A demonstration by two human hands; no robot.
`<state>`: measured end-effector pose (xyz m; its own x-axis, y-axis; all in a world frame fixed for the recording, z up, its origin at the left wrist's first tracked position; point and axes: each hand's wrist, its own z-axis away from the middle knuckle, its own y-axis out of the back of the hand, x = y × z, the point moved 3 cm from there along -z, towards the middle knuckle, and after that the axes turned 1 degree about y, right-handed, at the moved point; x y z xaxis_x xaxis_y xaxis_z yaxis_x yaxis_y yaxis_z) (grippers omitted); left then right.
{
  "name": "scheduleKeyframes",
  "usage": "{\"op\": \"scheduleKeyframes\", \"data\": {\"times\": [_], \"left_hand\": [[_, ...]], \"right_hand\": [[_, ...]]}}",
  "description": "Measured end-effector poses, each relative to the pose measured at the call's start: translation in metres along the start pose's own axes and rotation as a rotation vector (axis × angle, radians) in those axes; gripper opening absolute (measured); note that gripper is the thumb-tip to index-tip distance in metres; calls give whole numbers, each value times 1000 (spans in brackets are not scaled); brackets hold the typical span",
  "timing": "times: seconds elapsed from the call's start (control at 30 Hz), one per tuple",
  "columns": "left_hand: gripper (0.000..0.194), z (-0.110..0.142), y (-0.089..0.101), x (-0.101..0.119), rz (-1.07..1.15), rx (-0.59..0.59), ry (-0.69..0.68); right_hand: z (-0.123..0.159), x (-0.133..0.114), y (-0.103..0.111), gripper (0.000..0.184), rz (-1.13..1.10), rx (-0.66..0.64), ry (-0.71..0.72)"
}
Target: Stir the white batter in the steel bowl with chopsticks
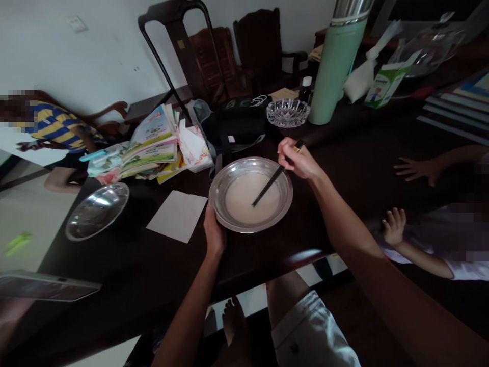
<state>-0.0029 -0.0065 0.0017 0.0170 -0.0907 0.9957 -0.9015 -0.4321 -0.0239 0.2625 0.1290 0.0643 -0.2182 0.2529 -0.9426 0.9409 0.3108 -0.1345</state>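
Note:
A metal bowl (pixel 217 196) stands on the dark table, with a pale, milky liquid (pixel 244 196) in it. My left hand (pixel 214 232) is closed on the bowl's near left side, its fingers partly hidden beneath the rim. Above the bowl's far right rim, my right hand (pixel 296 159) grips dark chopsticks (pixel 272 181), which slant down to the left with their tips in the liquid. Whether it is one stick or a pair pressed together is hard to make out. Just left of the bowl lies a white sheet of paper (pixel 178 216).
A second metal bowl (pixel 97 211) sits near the left edge. Behind are books (pixel 153 137), a black bag (pixel 237 127), a glass ashtray (pixel 288 113) and a green thermos (pixel 336 71). At right, another person's hands (pixel 395 224) are at the table; someone sits at far left.

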Motion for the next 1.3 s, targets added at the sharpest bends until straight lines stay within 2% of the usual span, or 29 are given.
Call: {"op": "scheduleKeyframes", "data": {"times": [0.1, 0.23, 0.3, 0.43, 0.5, 0.53, 0.67, 0.73, 0.8, 0.83, 0.9, 0.97, 1.03, 1.2, 1.23, 1.3], "left_hand": [[45, 0, 0, 0, 12, 6, 9], [46, 2, -2, 7, -32, -17, 4], [45, 3, -3, 10, -28, -28, -1], [45, 2, -2, 7, -23, -11, -10], [46, 1, -1, 4, 0, 9, 7], [46, 1, -1, 3, 12, 14, 20], [46, 2, -2, 4, 0, 37, 45], [44, 2, -3, 7, -43, 32, 21], [44, 2, -3, 8, -50, 13, -4], [44, 2, -2, 7, -34, 10, -6], [46, 2, -1, 5, -6, 16, 6], [46, 1, 0, 4, -22, 20, 12], [46, 1, -1, 5, -47, 15, 5], [46, 3, -3, 10, -33, 13, 3], [45, 3, -3, 10, -37, 13, 1], [44, 2, -3, 9, -34, 12, 2]], "right_hand": [[0, 0, -5, 52, -36, -105, -4], [-2, -3, 12, 47, -33, 60, 72], [-1, -2, 14, 46, -21, 97, 74], [0, 4, -3, 47, -37, -93, 41], [-1, 6, -4, 47, -45, -134, 42], [-2, 6, -1, 47, -47, -107, 53], [-5, 2, 13, 45, -45, 136, 134], [-4, 2, 9, 45, -36, 95, 104], [-3, 4, -1, 43, -10, -37, 41], [-2, 4, -3, 42, 4, -62, 31], [-2, 3, 0, 40, 18, -35, 48], [-3, 1, 9, 39, 4, 70, 101], [-3, 0, 13, 39, -28, 118, 120], [-3, 4, 2, 38, -22, -56, 22], [-3, 4, 2, 37, -20, -53, 35], [-3, 1, 8, 37, -21, 30, 99]]}}
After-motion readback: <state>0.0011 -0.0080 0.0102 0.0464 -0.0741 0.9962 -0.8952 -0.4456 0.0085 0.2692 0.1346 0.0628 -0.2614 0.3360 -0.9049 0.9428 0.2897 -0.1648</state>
